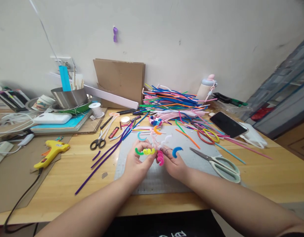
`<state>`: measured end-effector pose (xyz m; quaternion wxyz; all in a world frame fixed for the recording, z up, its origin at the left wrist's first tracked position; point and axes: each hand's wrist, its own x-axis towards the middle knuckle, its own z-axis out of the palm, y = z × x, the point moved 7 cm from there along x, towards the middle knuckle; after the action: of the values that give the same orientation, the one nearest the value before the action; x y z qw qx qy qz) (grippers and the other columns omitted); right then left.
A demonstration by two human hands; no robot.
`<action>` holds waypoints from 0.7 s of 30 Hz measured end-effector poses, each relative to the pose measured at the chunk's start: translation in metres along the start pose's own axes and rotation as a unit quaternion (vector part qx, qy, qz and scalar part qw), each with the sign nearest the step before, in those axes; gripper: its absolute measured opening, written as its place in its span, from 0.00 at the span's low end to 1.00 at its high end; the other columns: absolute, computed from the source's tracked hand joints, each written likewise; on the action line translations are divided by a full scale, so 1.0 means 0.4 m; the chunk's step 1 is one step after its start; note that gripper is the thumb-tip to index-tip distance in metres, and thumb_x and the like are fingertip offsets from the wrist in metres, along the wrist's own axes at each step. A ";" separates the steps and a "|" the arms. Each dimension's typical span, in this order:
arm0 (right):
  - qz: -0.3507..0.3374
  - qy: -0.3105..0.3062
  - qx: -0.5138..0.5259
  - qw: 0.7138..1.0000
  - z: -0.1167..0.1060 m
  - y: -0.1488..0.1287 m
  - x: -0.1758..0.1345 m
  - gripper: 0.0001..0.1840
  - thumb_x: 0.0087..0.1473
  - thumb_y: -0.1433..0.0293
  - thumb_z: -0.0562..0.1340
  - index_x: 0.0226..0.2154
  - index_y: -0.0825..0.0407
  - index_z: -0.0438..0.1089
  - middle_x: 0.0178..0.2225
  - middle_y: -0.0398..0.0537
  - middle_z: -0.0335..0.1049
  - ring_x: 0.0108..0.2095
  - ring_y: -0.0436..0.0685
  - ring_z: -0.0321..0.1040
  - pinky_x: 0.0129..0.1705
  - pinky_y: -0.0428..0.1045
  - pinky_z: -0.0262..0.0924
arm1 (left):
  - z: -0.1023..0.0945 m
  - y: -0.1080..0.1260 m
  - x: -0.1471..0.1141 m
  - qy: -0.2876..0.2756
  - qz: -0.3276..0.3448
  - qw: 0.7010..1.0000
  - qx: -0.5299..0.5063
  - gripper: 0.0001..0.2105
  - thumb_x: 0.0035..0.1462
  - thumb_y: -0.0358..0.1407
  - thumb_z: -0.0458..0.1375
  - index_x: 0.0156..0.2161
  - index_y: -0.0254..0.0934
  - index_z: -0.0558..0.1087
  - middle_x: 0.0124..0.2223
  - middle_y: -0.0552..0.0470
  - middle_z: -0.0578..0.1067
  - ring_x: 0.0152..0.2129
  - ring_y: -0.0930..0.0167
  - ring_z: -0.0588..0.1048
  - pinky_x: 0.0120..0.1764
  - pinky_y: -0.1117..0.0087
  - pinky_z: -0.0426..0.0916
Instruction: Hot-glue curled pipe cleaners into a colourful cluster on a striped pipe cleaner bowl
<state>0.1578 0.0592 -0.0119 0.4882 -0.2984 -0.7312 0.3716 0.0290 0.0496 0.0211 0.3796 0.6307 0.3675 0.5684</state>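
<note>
Curled pipe-cleaner piece [155, 149] sits above the grey mat [132, 158], pinched between your hands: left hand [137, 163] grips the yellow-green coils, right hand [173, 163] clasps the pink coil, possibly a thin wire too. Pale scissors [219, 163] lie just right; loose pipe cleaners [171, 102] heaped behind.

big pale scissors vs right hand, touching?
Apart. The head view shows bare grey mat between the right hand and the pale scissors; the hand is closed on the curled pipe-cleaner piece instead.
</note>
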 end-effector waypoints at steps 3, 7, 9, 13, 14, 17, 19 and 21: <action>-0.024 -0.010 -0.011 1.000 -0.005 -0.009 -0.005 0.18 0.62 0.59 0.52 0.28 0.49 0.69 0.27 0.46 0.66 0.29 0.55 0.63 0.35 0.51 0.61 | -0.002 0.011 -0.003 -0.007 0.022 1.000 0.019 0.03 0.55 0.34 0.60 0.32 0.40 0.69 0.36 0.50 0.70 0.38 0.65 0.71 0.45 0.60 0.66; -0.052 -0.011 -0.014 0.998 -0.009 -0.027 -0.007 0.11 0.62 0.62 0.54 0.38 0.46 0.70 0.32 0.47 0.70 0.33 0.57 0.66 0.39 0.52 0.62 | -0.002 0.045 -0.012 -0.026 0.111 0.988 0.103 0.03 0.54 0.31 0.59 0.34 0.41 0.71 0.38 0.49 0.72 0.40 0.64 0.71 0.45 0.58 0.66; -0.059 -0.003 -0.009 0.998 -0.011 -0.033 -0.007 0.11 0.62 0.63 0.53 0.40 0.45 0.70 0.34 0.47 0.71 0.35 0.57 0.67 0.41 0.53 0.62 | -0.003 0.059 -0.017 -0.025 0.152 0.979 0.136 0.06 0.53 0.30 0.59 0.37 0.42 0.72 0.41 0.48 0.72 0.41 0.63 0.71 0.45 0.58 0.66; -0.057 0.018 -0.009 0.998 -0.014 -0.039 -0.009 0.11 0.62 0.61 0.54 0.40 0.44 0.70 0.35 0.48 0.72 0.36 0.59 0.69 0.43 0.55 0.63 | -0.005 0.069 -0.021 -0.022 0.173 0.970 0.169 0.07 0.52 0.29 0.60 0.37 0.42 0.73 0.42 0.47 0.70 0.41 0.64 0.71 0.44 0.59 0.68; -0.055 0.024 -0.011 0.998 -0.016 -0.041 -0.009 0.11 0.62 0.61 0.54 0.39 0.44 0.70 0.35 0.48 0.72 0.36 0.59 0.69 0.42 0.55 0.63 | -0.006 0.070 -0.021 -0.021 0.170 0.970 0.172 0.07 0.52 0.29 0.60 0.37 0.42 0.73 0.42 0.47 0.70 0.41 0.63 0.71 0.44 0.58 0.68; -0.053 0.036 -0.014 0.998 -0.019 -0.049 -0.011 0.11 0.62 0.61 0.54 0.40 0.45 0.70 0.35 0.49 0.73 0.36 0.59 0.70 0.42 0.56 0.64 | -0.007 0.073 -0.021 -0.012 0.158 0.974 0.163 0.05 0.52 0.30 0.60 0.35 0.42 0.74 0.40 0.47 0.71 0.40 0.63 0.71 0.43 0.58 0.69; -0.054 0.037 -0.014 0.998 -0.018 -0.053 -0.011 0.11 0.62 0.62 0.54 0.40 0.45 0.71 0.36 0.50 0.73 0.37 0.59 0.71 0.42 0.56 0.64 | -0.008 0.074 -0.022 0.001 0.153 0.977 0.147 0.05 0.51 0.30 0.61 0.34 0.41 0.75 0.39 0.47 0.71 0.40 0.64 0.72 0.42 0.59 0.70; -0.053 0.041 -0.013 0.998 -0.019 -0.052 -0.011 0.11 0.62 0.62 0.54 0.41 0.44 0.71 0.37 0.50 0.74 0.38 0.59 0.71 0.43 0.56 0.64 | -0.009 0.072 -0.023 0.015 0.143 0.979 0.142 0.04 0.51 0.30 0.61 0.33 0.41 0.75 0.38 0.47 0.71 0.39 0.64 0.72 0.42 0.60 0.70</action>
<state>0.1649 0.0462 0.0050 0.5328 -0.2807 -0.7300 0.3231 0.0254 0.0290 0.0433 0.1955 0.7158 0.3557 0.5683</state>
